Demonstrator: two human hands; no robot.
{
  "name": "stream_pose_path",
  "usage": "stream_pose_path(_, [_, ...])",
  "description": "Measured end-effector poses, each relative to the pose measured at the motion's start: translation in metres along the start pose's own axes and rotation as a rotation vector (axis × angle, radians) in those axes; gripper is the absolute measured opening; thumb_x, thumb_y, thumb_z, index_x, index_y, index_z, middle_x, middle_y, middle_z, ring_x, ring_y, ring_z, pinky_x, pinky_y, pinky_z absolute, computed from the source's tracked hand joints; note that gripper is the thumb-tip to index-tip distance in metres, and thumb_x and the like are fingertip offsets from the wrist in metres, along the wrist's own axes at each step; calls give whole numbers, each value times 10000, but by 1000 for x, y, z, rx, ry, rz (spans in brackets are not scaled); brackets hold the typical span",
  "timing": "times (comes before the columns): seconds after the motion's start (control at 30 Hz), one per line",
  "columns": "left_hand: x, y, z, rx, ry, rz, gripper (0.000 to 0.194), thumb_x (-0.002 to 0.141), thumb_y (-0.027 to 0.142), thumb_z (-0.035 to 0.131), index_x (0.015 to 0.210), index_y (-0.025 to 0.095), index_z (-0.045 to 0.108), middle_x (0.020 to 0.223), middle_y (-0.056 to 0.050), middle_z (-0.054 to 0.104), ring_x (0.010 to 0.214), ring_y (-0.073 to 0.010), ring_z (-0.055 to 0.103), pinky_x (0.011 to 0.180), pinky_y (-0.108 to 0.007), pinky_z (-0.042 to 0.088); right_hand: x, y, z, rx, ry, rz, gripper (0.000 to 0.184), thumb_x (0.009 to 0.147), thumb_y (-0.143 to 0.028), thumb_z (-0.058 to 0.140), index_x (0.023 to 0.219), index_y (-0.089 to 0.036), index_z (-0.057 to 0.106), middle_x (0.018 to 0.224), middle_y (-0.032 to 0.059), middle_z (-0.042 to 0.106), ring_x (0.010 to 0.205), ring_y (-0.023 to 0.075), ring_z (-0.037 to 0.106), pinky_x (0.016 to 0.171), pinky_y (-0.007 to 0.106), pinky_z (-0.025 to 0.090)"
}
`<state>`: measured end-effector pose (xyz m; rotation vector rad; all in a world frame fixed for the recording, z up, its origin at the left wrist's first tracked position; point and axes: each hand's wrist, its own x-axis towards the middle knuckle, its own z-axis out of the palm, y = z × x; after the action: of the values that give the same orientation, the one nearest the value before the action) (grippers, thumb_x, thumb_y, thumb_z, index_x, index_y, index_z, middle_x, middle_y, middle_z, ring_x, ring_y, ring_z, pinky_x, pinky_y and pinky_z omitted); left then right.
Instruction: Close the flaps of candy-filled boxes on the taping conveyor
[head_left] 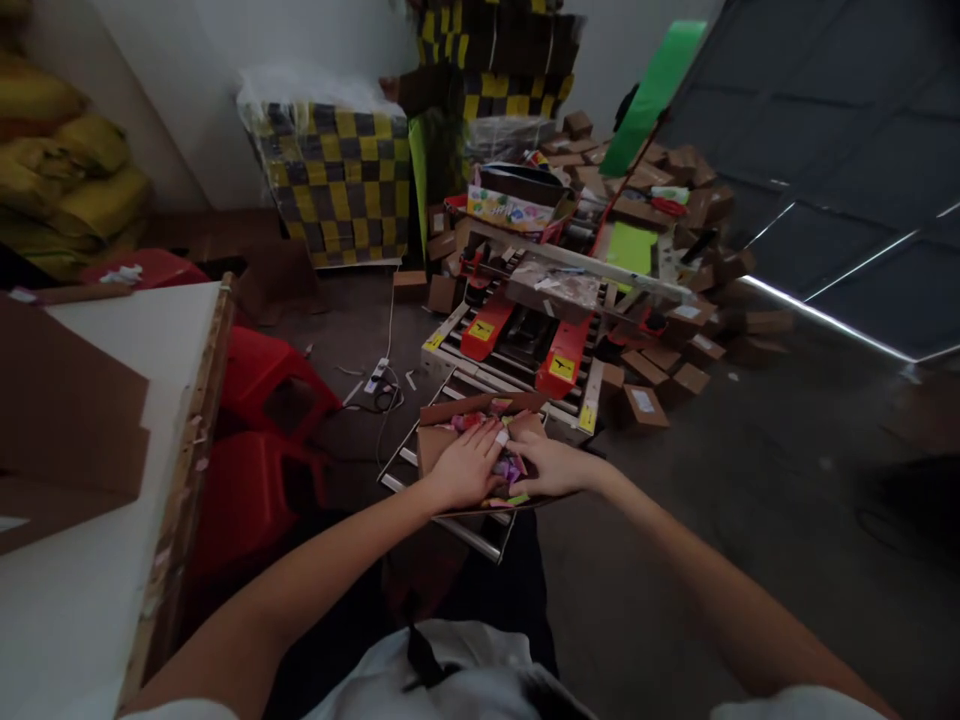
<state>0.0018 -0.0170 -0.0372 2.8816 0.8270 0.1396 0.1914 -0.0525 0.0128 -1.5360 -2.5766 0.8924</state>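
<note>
An opened cardboard carton (433,448) sits on the near end of the roller conveyor in front of me. Small colourful packets (511,468), pink, purple and green, fill it. My left hand (466,466) lies flat over the packets with its fingers stretched out. From the right side my right hand (553,464) reaches over the carton's edge, fingers apart and touching the contents. The two hands' fingertips nearly meet near a small white piece. Both palms hide part of what is inside.
Ahead stands a carton-sealing machine with red plates (564,350), a taped carton (551,288) within it. Many cardboard boxes (643,404) are heaped behind and right. At left are a white table (75,620) and red stools (270,380). A power strip (376,375) and cords lie on the floor.
</note>
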Motion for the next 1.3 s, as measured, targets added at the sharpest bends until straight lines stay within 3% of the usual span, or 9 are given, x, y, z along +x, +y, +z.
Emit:
stream_pose_path(0.13, [8,-11,-6,-201,-101,-37,684,907,462,396,1414,14,298,1530,-210,178,1441,-276,90,1179,-428,95,-24,12,6,227,1,-164,915,735,-623,615,1427,-96,328,1287,158,496,1149,257,505,958,340,421])
stream_pose_path(0.27, [19,-31,-17,-573,-263,-115,601,949,472,187,1464,167,240,1548,-93,193,1431,-206,173,1163,-405,190,-2,18,7,144,83,-93,473,838,-530,538,1067,-142,685,969,98,668,875,205,600,793,290,450])
stream_pose_path(0.4, [16,-40,-28,-635,-293,-101,802,826,515,509,1472,141,215,1546,-135,180,1427,-300,154,1153,-454,205,38,25,-5,82,111,-14,268,750,-439,674,695,-183,729,623,12,654,642,161,587,647,256,426])
stream_pose_path(0.47, [10,-35,-30,-672,-194,-80,879,769,437,610,1471,107,196,1548,-166,160,1430,-322,135,1157,-478,180,40,25,0,58,209,2,245,722,-425,707,772,-186,728,760,36,692,778,197,613,742,286,443])
stream_pose_path(0.67, [4,7,1,-759,367,-288,637,834,246,508,1412,80,298,1471,-205,350,1394,-285,282,1149,-475,233,18,6,79,107,1028,164,520,901,-427,432,1335,-140,461,1381,172,464,1308,269,386,1054,466,335])
stream_pose_path(0.83, [-1,40,-5,-834,585,-434,523,904,202,337,1413,92,283,1520,-193,252,1433,-237,189,1164,-463,212,26,-22,104,129,769,286,536,942,-364,276,1443,-179,311,1519,108,283,1411,244,230,1091,515,290])
stream_pose_path(1.0, [-2,-7,-71,-553,758,-179,455,946,294,319,1379,176,391,1483,-109,371,1402,-196,277,1175,-413,175,24,-38,85,-32,632,391,515,933,-379,365,1416,-200,368,1520,73,280,1407,255,237,1098,554,259])
stream_pose_path(1.13, [28,-55,-65,-632,433,-453,490,961,301,222,1330,84,460,1353,-147,530,1287,-206,462,1094,-382,338,28,-35,90,-27,666,368,510,923,-354,386,1385,-142,420,1512,107,292,1405,270,238,1106,509,278])
stream_pose_path(1.3, [39,-33,-19,-446,152,-326,431,952,295,294,1307,182,510,1466,-90,408,1398,-221,289,1108,-411,315,36,-18,109,131,835,239,528,929,-376,343,1386,-121,413,1500,124,318,1420,268,196,1132,506,242])
